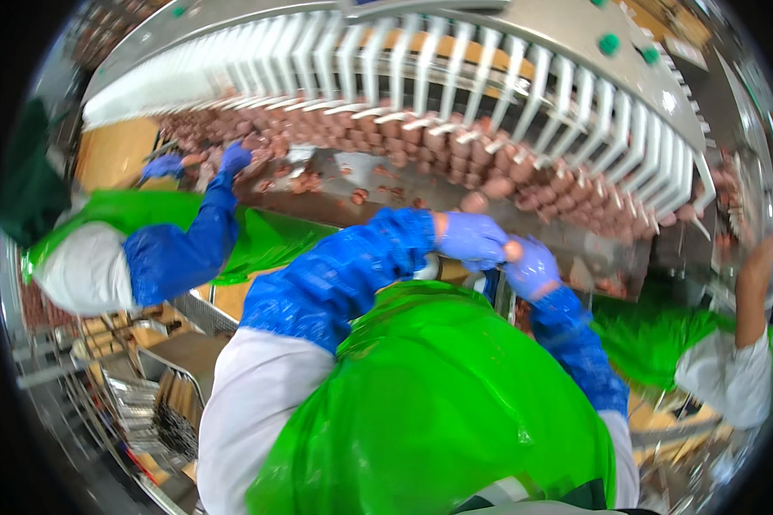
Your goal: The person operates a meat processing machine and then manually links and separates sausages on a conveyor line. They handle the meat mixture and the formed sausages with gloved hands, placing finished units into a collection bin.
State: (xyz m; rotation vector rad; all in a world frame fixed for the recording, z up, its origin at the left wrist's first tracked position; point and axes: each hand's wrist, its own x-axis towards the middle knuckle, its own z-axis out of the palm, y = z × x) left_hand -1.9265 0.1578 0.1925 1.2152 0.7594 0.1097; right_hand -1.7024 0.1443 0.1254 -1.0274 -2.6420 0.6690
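Left hand [472, 240] pinching a pinkish sausage [514, 251] in its grip, right hand [534, 268] touching alongside, grip unreadable; linked sausages [455, 160] beyond!

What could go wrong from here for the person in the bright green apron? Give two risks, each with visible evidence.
The small round pinkish piece between the purple-gloved left hand and purple-gloved right hand might slip and drop.

The left arm's shiny blue plastic sleeve, close to the grey metal table, could pick up loose reddish meat scraps lying there.
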